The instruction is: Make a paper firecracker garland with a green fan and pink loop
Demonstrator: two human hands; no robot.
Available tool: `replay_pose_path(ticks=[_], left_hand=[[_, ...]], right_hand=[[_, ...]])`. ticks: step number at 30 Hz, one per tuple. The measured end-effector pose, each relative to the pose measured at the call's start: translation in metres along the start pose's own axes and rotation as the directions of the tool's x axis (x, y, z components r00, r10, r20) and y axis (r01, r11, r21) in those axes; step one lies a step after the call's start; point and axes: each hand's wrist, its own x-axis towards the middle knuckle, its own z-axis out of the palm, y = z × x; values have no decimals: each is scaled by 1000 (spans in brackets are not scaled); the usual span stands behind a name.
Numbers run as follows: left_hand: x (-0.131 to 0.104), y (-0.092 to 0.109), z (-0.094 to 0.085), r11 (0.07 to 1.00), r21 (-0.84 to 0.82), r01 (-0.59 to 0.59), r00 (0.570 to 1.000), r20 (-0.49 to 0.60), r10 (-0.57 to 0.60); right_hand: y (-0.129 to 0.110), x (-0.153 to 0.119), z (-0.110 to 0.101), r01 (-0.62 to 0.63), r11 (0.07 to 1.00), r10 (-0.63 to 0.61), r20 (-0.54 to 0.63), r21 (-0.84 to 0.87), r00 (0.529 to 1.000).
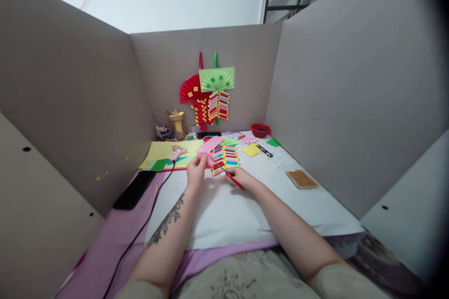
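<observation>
My left hand [197,171] pinches a sheet of pink paper [210,145] near its lower edge, above the white table covering. In my right hand [242,178] is a pair of scissors with red handles [235,181]; its blades point up and left to the pink paper near my left fingers. Whether the blades touch the paper is too small to tell. Just beyond my hands lies a string of colourful rolled-paper firecrackers [230,156], striped red, blue and pink with yellow ends. A light green folded paper fan [229,141] lies behind it.
A pink glue gun [178,152] with a black cord rests on yellow sheets [159,152], left of my hands. A black phone [134,190] lies at left. Dark-handled scissors [264,151], a red bowl [260,130] and a brown pad [301,179] are at right. Grey panels [210,42] enclose the table.
</observation>
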Motion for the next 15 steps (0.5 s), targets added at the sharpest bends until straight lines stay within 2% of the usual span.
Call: replay_pose_path(ticks=[5,15], left_hand=[[-1,2,0,1000,15,15,1000,19,-15],[1,-3,-1,1000,-2,24,999,26,-24]], right_hand=[[1,1,0,-3,999,3,0,-48,1000],[-5,-1,-1,0,1000,0,11,-20,1000]])
